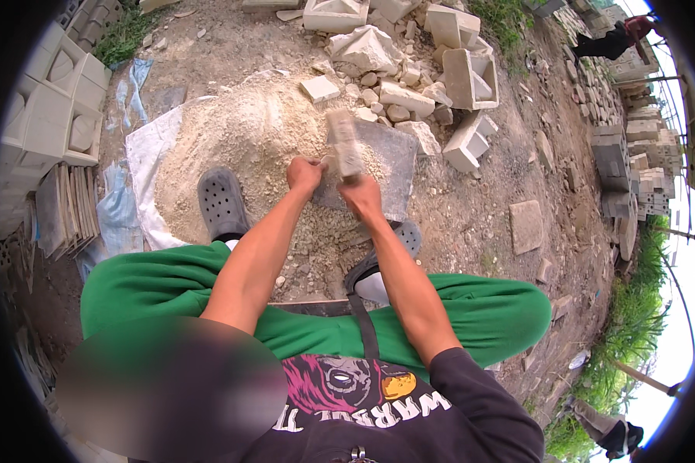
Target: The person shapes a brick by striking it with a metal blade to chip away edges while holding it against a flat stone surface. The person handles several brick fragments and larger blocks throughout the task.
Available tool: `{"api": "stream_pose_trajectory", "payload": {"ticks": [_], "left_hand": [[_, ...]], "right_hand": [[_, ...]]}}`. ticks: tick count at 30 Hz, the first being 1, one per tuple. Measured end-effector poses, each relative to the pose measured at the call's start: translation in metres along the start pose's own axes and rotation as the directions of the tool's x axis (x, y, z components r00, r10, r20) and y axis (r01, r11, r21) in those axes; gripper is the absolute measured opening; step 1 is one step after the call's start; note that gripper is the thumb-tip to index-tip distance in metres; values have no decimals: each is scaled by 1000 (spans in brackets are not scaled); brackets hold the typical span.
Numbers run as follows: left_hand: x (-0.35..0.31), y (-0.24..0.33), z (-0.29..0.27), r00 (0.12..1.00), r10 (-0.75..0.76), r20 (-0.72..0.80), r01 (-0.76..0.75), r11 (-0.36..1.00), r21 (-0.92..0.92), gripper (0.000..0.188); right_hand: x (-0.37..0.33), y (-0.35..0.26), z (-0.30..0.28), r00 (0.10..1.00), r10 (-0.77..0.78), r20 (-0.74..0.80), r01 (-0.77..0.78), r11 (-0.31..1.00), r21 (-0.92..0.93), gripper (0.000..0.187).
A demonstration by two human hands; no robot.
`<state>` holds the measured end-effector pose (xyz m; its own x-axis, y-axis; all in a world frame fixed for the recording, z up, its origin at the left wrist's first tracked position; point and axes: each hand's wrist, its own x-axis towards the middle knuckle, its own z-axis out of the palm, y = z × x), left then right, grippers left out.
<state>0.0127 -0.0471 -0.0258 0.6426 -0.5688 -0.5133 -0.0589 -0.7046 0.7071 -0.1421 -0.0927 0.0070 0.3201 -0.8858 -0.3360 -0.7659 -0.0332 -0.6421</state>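
My right hand (361,197) is wrapped round a dusty, block-like hammer (344,143), which is smeared by motion above a flat grey slab (390,166). Close to its left, my left hand (306,174) is closed, its fingertips pinching a small pale thing at the slab's left edge, too small to name. Pale crushed stone (239,131) is heaped on a white sheet (143,150) beside and beyond my left hand. Crumbs of it also lie on the slab and between my feet.
Broken pale blocks and rubble (409,92) are piled beyond the slab. Hollow blocks (69,100) and thin stacked boards (69,208) stand at the left. My grey clogs (221,202) flank the work. At the right are stacked blocks (614,162) and two other people (614,42).
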Motion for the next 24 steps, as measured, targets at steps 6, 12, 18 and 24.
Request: {"api": "stream_pose_trajectory", "payload": {"ticks": [6, 12, 18, 24], "left_hand": [[4, -6, -3, 999, 31, -10, -31, 997, 64, 31], [-1, -2, 0, 996, 75, -49, -74, 997, 12, 29], [-5, 5, -3, 994, 97, -55, -93, 994, 63, 24], [-9, -9, -5, 987, 130, -95, -129, 991, 22, 24]], "right_hand": [[8, -6, -26, 999, 0, -42, 4, 993, 116, 31], [0, -34, -29, 929, -225, -293, 279, 947, 158, 31], [2, 9, -8, 996, 82, -26, -75, 974, 214, 31], [1, -52, -39, 953, -143, -266, 189, 969, 158, 31]]}}
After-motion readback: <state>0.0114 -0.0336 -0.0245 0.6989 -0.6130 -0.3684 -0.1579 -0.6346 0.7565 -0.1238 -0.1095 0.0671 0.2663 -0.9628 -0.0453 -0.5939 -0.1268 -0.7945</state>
